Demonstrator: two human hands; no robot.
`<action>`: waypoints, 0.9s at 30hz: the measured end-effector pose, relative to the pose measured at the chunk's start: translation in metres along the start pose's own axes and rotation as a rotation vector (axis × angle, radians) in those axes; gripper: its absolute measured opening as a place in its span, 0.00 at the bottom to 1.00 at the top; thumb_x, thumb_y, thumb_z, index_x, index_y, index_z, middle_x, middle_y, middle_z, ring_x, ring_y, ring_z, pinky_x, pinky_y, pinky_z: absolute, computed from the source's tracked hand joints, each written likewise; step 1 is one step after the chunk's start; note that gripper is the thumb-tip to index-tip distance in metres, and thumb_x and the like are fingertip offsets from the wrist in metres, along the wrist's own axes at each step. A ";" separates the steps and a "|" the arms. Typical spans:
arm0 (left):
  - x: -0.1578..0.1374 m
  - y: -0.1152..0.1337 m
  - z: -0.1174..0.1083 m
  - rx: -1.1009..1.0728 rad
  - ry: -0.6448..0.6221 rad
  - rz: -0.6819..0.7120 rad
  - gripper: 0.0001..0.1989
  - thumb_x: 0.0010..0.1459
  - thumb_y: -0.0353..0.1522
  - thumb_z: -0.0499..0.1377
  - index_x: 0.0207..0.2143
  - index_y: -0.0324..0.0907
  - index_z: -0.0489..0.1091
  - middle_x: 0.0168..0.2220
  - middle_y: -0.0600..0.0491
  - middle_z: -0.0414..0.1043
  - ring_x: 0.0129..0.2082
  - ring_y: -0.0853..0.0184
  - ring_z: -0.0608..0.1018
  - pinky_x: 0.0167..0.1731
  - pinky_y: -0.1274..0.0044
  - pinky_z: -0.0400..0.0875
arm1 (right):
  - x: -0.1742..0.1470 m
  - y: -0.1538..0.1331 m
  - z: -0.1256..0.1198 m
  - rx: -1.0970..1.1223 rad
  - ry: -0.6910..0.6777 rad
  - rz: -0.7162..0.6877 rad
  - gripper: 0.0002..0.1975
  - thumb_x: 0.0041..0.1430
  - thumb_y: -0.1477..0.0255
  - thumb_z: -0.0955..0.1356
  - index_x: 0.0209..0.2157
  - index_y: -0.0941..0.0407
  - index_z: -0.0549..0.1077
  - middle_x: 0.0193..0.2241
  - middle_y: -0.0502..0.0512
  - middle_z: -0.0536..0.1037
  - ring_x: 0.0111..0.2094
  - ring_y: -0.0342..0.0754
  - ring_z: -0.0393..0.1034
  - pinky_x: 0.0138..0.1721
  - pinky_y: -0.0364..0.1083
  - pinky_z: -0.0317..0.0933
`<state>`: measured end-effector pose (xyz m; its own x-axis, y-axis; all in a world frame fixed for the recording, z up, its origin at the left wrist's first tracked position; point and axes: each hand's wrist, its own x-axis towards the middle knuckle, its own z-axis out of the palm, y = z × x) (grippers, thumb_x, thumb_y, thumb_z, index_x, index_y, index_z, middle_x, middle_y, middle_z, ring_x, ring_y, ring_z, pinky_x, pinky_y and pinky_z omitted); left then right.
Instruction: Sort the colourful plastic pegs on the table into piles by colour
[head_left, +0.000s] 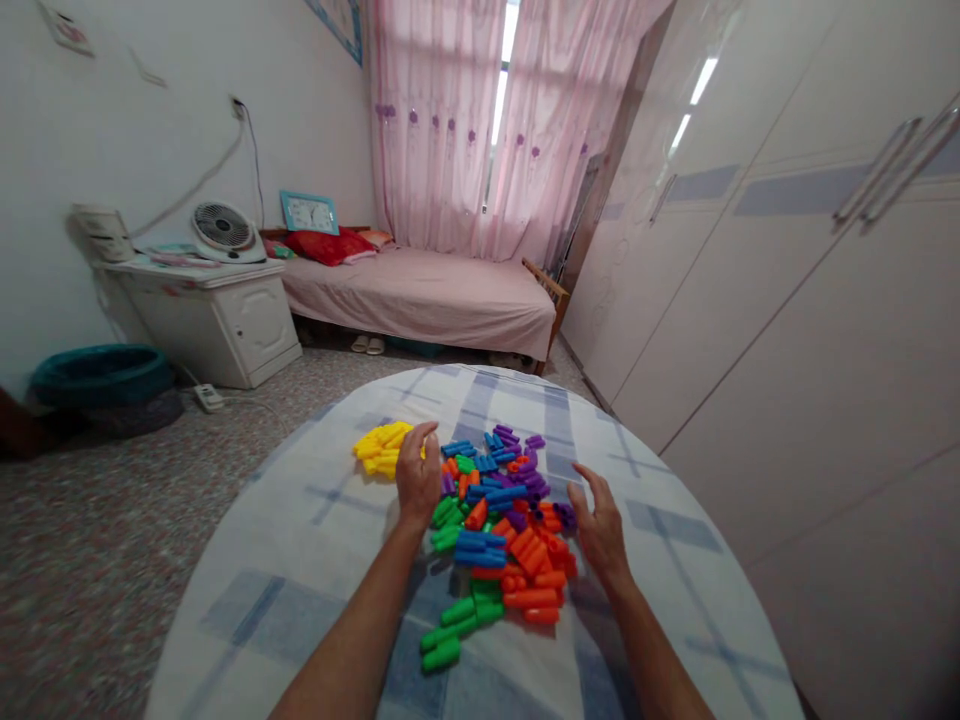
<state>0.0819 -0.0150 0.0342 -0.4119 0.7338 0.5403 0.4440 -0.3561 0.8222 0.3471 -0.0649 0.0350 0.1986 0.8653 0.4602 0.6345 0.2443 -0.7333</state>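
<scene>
Bullet-shaped plastic building pieces lie heaped on a round table point(285, 540) with a checked cloth. My left hand point(418, 475) is between the yellow pieces point(381, 448) and the mixed pile, its fingers stretched forward and holding nothing that I can see. On the pile's other side, my right hand point(602, 525) is open, fingers apart, beside some purple pieces point(564, 516). Blue pieces point(480, 548) rest in the middle of the pile. Orange pieces point(532, 552) gather at its right, and green pieces point(459, 617) reach toward the near edge.
Beyond the table stands a bed point(420, 290) with a pink sheet. White wardrobe doors point(712, 330) rise on the right. At the left are a low cabinet point(262, 330) with a fan point(225, 228) on it and a teal bin point(101, 372).
</scene>
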 end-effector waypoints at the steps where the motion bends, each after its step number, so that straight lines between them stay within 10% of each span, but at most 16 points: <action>1: 0.012 -0.008 -0.010 0.070 0.001 0.025 0.18 0.60 0.37 0.45 0.44 0.38 0.68 0.45 0.46 0.70 0.49 0.63 0.70 0.53 0.69 0.60 | -0.002 0.013 0.003 0.005 0.047 0.072 0.22 0.57 0.60 0.59 0.49 0.57 0.67 0.49 0.60 0.69 0.52 0.53 0.61 0.55 0.56 0.52; 7: 0.062 -0.075 -0.069 0.273 -0.223 -0.127 0.16 0.54 0.38 0.51 0.41 0.39 0.70 0.49 0.45 0.70 0.55 0.58 0.65 0.59 0.63 0.50 | -0.013 0.048 0.021 0.003 0.069 0.226 0.24 0.57 0.59 0.57 0.50 0.58 0.66 0.50 0.61 0.68 0.52 0.54 0.61 0.55 0.54 0.52; 12: 0.070 -0.097 -0.070 0.185 -0.436 -0.179 0.24 0.52 0.45 0.53 0.45 0.40 0.70 0.51 0.47 0.70 0.53 0.59 0.69 0.57 0.67 0.56 | -0.012 0.045 0.020 -0.022 0.042 0.232 0.24 0.57 0.60 0.56 0.50 0.59 0.66 0.50 0.61 0.69 0.51 0.54 0.62 0.55 0.54 0.52; 23: 0.017 -0.042 -0.008 -0.200 -0.513 -0.274 0.26 0.51 0.44 0.56 0.47 0.37 0.69 0.47 0.45 0.73 0.46 0.60 0.75 0.48 0.69 0.67 | -0.017 0.036 0.020 -0.108 -0.033 0.184 0.25 0.58 0.60 0.56 0.51 0.59 0.65 0.50 0.61 0.69 0.51 0.52 0.63 0.54 0.53 0.54; 27: 0.002 -0.009 0.009 -0.126 -0.528 -0.074 0.18 0.53 0.38 0.56 0.44 0.40 0.72 0.47 0.47 0.73 0.49 0.61 0.73 0.52 0.67 0.63 | -0.017 0.034 0.022 -0.101 -0.045 0.145 0.24 0.57 0.60 0.56 0.50 0.58 0.66 0.49 0.60 0.70 0.50 0.52 0.64 0.54 0.54 0.54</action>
<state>0.0839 -0.0051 0.0263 0.0312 0.9388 0.3432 0.3173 -0.3349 0.8872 0.3490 -0.0617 -0.0082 0.2612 0.9077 0.3284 0.6739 0.0722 -0.7353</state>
